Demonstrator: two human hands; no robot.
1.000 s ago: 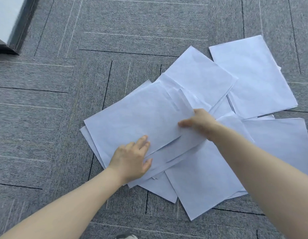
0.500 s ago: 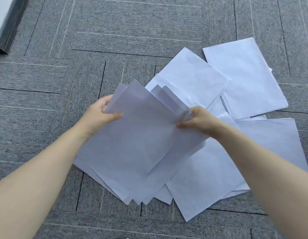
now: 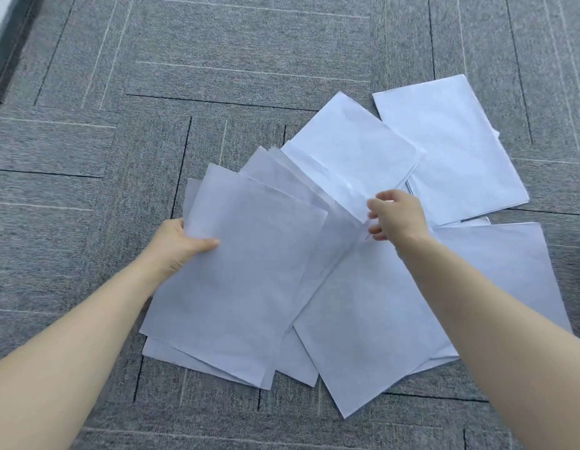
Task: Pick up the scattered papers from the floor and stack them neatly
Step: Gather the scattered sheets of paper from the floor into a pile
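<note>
Grey carpet floor (image 3: 217, 76) everywhere, and my left hand (image 3: 176, 243) pinches the fanned bundle (image 3: 246, 277) by its left edge while my right hand (image 3: 396, 216), fingers loosely open and holding nothing, sits nearest the loose sheets (image 3: 451, 147) lying up-right, long sides running away from me.

Both bare forearms reach forward and down from the lower corners of the view, angling toward each other. The left hand (image 3: 176, 243) is turned palm inward, its thumb laid flat across the top and the fingers tucked out of sight underneath, closed in a pinch on a fanned bundle of papers (image 3: 240, 280). The right hand (image 3: 396, 216) is held further forward, back of the hand up, fingers loosely curled and spread, fingertips pointing left; whether it grips anything cannot be told.
</note>
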